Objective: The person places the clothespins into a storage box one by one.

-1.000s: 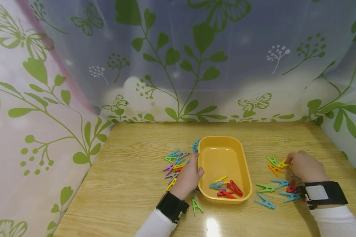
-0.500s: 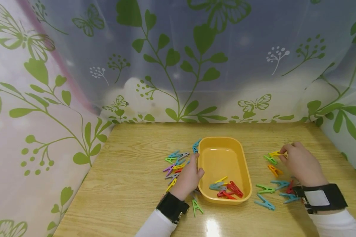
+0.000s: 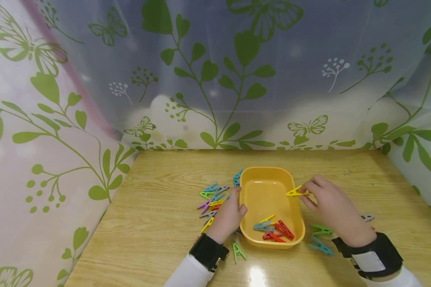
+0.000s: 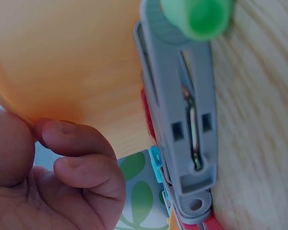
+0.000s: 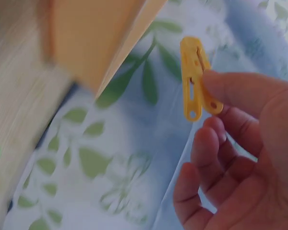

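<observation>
A yellow plastic basin (image 3: 265, 199) stands on the table, with a few red, blue-grey and yellow clothespins near its front end. My left hand (image 3: 227, 217) grips the basin's left rim; in the left wrist view the thumb and curled fingers (image 4: 81, 167) pinch that edge. At the right rim, my right hand (image 3: 333, 209) pinches a yellow clothespin (image 3: 293, 193) between thumb and fingertips. The right wrist view shows this clothespin (image 5: 188, 72) held by its handle end, beside the basin's wall.
Left of the basin lies a pile of mixed clothespins (image 3: 212, 199), partly behind my left hand. A green clothespin (image 3: 238, 252) lies in front. Green, blue (image 3: 320, 247) and grey clothespins (image 3: 367, 217) lie at the right, partly hidden by my right arm. Patterned curtains surround the table.
My right hand has picked up the yellow clothespin from the right-hand group and carried it left to the basin's rim. The left hand stays on the basin.
</observation>
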